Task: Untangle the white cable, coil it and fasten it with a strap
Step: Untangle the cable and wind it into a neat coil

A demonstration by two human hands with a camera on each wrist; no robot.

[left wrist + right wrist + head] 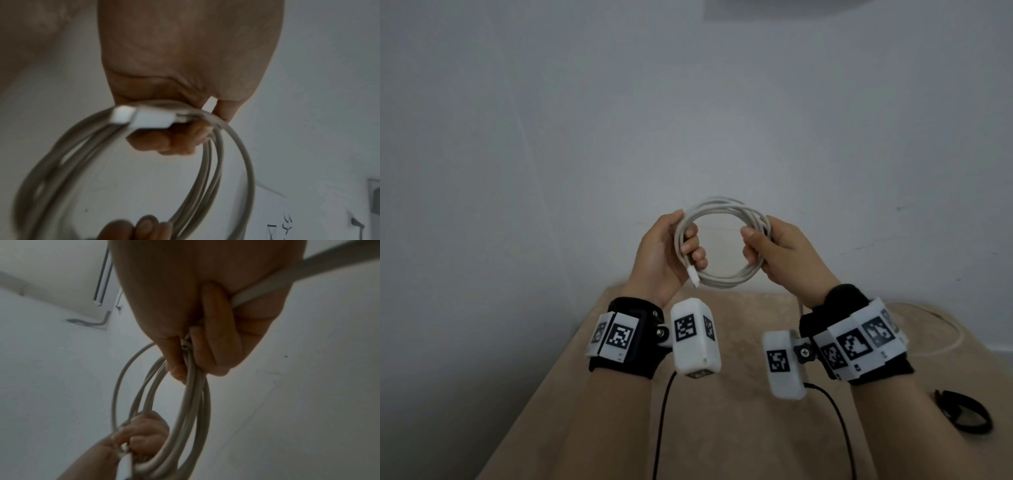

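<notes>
The white cable (726, 279) is wound into a round coil of several loops, held up in the air in front of the wall. My left hand (671, 253) grips the coil's left side, fingers curled through it, with the white plug (693, 274) sticking out below them. In the left wrist view the plug (144, 118) lies across my curled fingers (164, 139). My right hand (774, 250) grips the coil's right side, thumb on the inside. The right wrist view shows the loops (191, 386) bunched in that fist and a loose length (287, 280) running back past the palm. A black strap (962, 411) lies on the table at lower right.
A beige table (722, 428) lies below my forearms, set against a plain white wall. The cable's free tail (948, 329) trails across the table at right. Two thin black camera leads (661, 428) hang from the wrist units.
</notes>
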